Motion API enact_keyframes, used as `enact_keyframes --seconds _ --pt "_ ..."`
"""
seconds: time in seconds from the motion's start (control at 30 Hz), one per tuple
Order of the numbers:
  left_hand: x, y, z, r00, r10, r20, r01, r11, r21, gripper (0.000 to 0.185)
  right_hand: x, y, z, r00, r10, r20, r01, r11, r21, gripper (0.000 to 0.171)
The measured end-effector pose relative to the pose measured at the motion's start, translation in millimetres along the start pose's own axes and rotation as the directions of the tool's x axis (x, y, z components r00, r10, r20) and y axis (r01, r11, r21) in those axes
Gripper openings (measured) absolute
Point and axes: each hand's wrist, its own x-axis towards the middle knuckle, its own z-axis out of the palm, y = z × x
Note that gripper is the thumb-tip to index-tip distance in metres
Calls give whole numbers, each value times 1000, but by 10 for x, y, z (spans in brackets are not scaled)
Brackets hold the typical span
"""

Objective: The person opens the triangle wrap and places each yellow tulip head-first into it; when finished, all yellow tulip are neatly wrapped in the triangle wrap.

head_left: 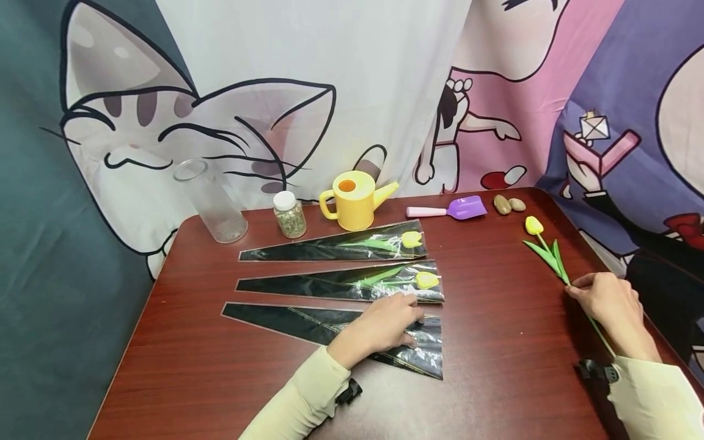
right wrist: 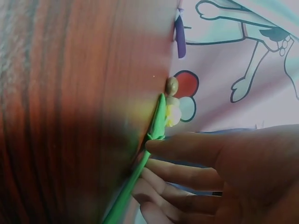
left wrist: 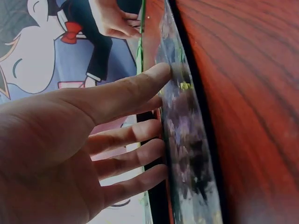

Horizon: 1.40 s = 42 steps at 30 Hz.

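My left hand [head_left: 382, 324] rests on the wide end of the nearest black flower sleeve [head_left: 308, 322], a tapered clear-fronted wrapper lying flat. In the left wrist view, its thumb and spread fingers touch the shiny film [left wrist: 184, 135]. At the right of the table my right hand [head_left: 610, 305] pinches the stem of a yellow artificial tulip [head_left: 533, 225] just below its green leaves [right wrist: 159, 119]. The flower head points to the back, and the stem passes under the hand toward the wrist. Two more sleeves [head_left: 291, 285] [head_left: 286, 251] lie behind, each with a yellow tulip inside.
Along the back stand a clear glass vase [head_left: 220, 211], a white-lidded jar [head_left: 289, 217] and a yellow watering can [head_left: 354, 205]. A purple shovel [head_left: 466, 208] and two stones [head_left: 502, 204] lie right of them. Printed curtains hang beyond the table edge.
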Motion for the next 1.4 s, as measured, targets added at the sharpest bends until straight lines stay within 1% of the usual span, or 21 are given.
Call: enact_keyframes --seconds 0.17,0.23,0.43,0.63,0.73,0.8,0.83,0.9,1.0,1.07,1.13,1.23,1.37,1.4 --pt "8 -13 5 998 28 -50 -28 1000 7 24 20 -1 12 1000 3 -7 -3 1000 1 23" --pt "7 -17 5 998 34 -55 -33 999 20 19 25 1 14 1000 3 -5 -3 1000 0 21" --pt "-14 -20 -21 999 18 -26 -18 1000 24 13 39 8 0 1000 -2 12 2 1000 5 20" --pt "-36 6 -50 999 26 -48 -25 999 28 16 14 10 -19 999 -23 42 22 999 27 25" --pt "-41 17 -60 998 13 -56 -13 1000 3 17 -8 -6 3 997 -49 67 45 997 56 31" --pt "-43 19 -73 998 4 -65 -5 1000 -23 17 -27 -29 27 993 -63 96 52 992 115 34" --pt "-42 17 -78 997 3 -72 -5 999 -31 17 -37 -45 41 991 -69 113 50 985 163 36" --pt "-40 12 -91 996 7 -89 -11 999 -37 15 -57 -89 69 987 -81 139 41 962 270 39" --pt "-33 2 -95 992 18 -123 -23 999 -36 11 -97 -160 109 980 -84 180 -3 900 436 42" --pt "-30 -3 -98 989 22 -145 -27 999 -34 8 -124 -212 130 979 -101 179 -5 859 512 39" --pt "-26 -9 -99 986 20 -165 -27 999 -40 8 -152 -254 150 977 -121 174 1 824 567 34" --pt "-21 -11 -102 982 22 -186 -29 999 -34 11 -193 -307 191 973 -171 154 35 770 637 25" --pt "-9 -5 -95 977 28 -212 -34 999 -23 17 -234 -389 238 967 -212 140 43 680 732 20" --pt "-6 -3 -93 975 29 -219 -35 999 -22 17 -242 -414 244 967 -212 142 31 651 758 20"
